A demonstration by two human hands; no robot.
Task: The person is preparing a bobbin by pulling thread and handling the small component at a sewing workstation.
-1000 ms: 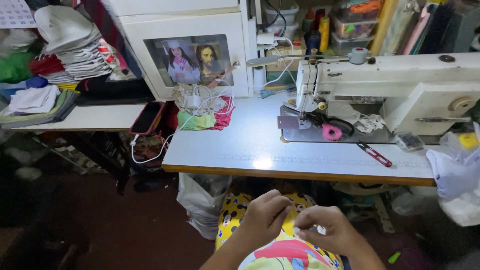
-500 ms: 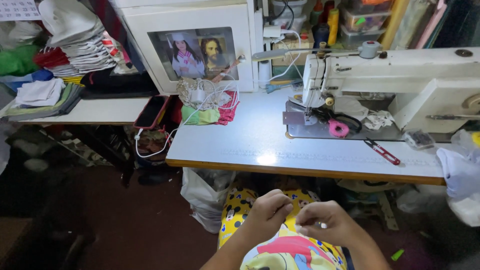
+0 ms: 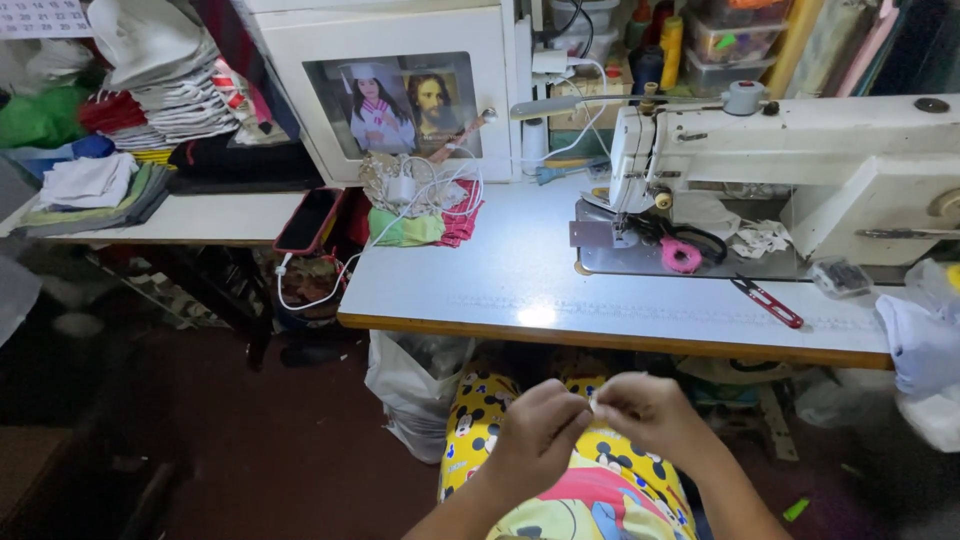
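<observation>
- The left hand (image 3: 540,435) and the right hand (image 3: 650,415) meet over the person's lap, in front of the near edge of the table (image 3: 500,290), below its middle.
- Between the fingertips sits a small white scrap (image 3: 597,398), too small to tell whether it is thread, cloth or paper. It lies right at the point where the two hands touch, so neither hand is nearer: both are on it.
- The scrap's long axis cannot be made out; only a pale sliver shows, running roughly along the line between the two thumbs.
- Left hand: fingers curled in, thumb and forefinger pinched on the scrap from the left, back of the hand up.
- Right hand: likewise curled and pinching the scrap from the right, knuckles toward the table.
- Under the hands is a yellow printed cloth (image 3: 600,500), on the lap or worn; the hands hover just over it and do not clearly press it.
- On the table, well apart from the hands: a white sewing machine (image 3: 800,170) at the right rear, with a pink ring (image 3: 684,256) on its bed.
- Red snips (image 3: 768,302) lie on the table in front of the machine, slanting from rear left to front right, nearer the right hand than the left.
- At the table's left rear corner lies a heap of white cable (image 3: 415,190) and green and red cloth.
</observation>
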